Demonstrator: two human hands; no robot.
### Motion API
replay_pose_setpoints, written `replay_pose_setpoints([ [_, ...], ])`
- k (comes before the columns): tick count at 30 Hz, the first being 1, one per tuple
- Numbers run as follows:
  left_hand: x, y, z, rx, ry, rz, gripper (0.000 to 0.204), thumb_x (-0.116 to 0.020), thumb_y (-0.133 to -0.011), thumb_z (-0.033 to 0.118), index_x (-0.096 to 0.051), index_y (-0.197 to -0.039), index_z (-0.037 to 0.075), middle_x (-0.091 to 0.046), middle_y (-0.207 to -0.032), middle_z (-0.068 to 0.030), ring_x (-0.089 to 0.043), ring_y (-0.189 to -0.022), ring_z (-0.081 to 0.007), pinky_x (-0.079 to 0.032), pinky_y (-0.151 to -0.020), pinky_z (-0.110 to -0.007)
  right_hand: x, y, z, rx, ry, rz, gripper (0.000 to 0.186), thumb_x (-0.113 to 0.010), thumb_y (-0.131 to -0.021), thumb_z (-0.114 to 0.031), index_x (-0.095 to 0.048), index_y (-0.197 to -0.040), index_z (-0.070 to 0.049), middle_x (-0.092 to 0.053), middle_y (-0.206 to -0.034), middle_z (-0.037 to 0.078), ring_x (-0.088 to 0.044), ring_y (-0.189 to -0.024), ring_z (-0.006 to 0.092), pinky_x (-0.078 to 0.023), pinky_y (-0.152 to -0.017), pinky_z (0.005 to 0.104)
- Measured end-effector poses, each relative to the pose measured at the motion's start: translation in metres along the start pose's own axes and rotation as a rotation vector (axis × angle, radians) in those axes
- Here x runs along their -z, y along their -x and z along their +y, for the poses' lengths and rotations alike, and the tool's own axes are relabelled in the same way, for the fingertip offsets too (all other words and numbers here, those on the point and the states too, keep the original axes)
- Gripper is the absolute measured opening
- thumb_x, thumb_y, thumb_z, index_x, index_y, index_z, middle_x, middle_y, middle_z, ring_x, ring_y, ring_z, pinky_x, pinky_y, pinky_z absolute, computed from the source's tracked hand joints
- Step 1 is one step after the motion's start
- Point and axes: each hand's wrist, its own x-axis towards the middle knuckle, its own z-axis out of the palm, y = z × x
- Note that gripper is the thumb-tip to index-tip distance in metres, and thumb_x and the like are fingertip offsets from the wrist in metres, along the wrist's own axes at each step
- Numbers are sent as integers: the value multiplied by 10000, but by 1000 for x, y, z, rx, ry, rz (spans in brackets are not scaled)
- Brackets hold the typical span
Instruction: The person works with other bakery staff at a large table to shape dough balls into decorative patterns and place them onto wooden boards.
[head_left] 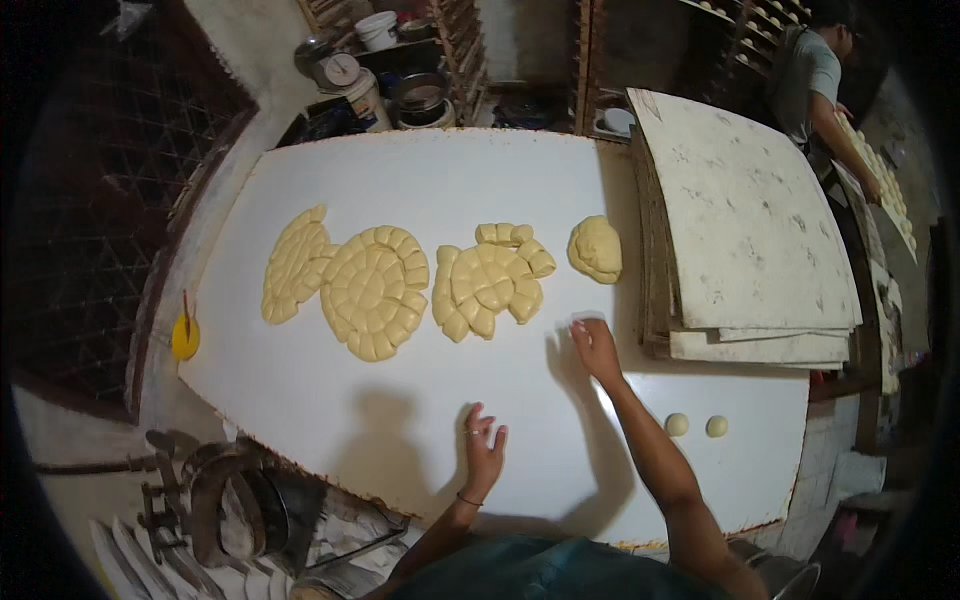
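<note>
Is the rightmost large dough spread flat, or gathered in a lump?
Gathered: the dough lump is compact and rounded, unlike the scored dough slabs to its left.

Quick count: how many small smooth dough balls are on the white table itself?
2. One dough ball sits just right of the right forearm; the second ball is farther right. The stacked boards or the forearm could hide more.

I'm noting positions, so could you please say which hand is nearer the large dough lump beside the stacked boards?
Right. The right hand is below the dough lump in the picture, apart from it; the left hand is farther, lower and leftward.
</note>
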Motion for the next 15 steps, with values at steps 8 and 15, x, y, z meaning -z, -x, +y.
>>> replay_pose_setpoints([
  [8, 87, -19, -43, 63, -38, -74, 444, -539, -904, 59, -361, -1305, -10, -393, -1294, -136, -533, -1024, -206, -442, -876, -302, -113, -76, -39, -299, 225, -202, 494, -692, -717, -222, -487, -1101, 12, -551, -1012, 255, -559, -918, 429, -470, -768, 463],
  [15, -27, -13, 28, 365, 476, -544, 272, -555, -901, 78, -335, -1049, 142, -422, -1026, -40, -443, -935, -130, -436, -782, -281, 2, 143, -110, -716, -657, 54, 253, -707, -807, -214, -580, -937, -39, -598, -910, 30, -530, -857, 117, -433, -806, 286],
])
